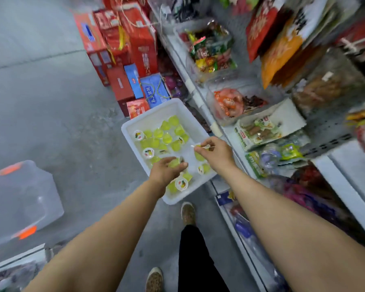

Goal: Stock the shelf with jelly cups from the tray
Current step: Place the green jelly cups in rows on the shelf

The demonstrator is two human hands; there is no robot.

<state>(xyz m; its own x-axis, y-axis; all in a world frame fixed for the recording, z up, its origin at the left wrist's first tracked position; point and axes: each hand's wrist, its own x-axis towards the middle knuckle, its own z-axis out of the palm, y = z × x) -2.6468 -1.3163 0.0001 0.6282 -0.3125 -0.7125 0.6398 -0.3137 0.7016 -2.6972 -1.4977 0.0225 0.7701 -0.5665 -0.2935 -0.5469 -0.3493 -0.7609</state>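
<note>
Over the white tray (pixel 135 125) on the floor, the left hand (pixel 163 171) grips one green jelly cup (pixel 174 163) while, at its 2 o'clock, the right hand (pixel 216 152) pinches another jelly cup (pixel 199 153) by its lid.

Even, soft light; motion blur and wide-angle stretch at edges.

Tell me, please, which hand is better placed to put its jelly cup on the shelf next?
The right hand: it pinches a jelly cup near the tray's shelf-side edge, beside the shelf. The left hand, gripping another cup, is farther away.

Tray (pixel 135 123) left of shelf (pixel 200 98)
</note>
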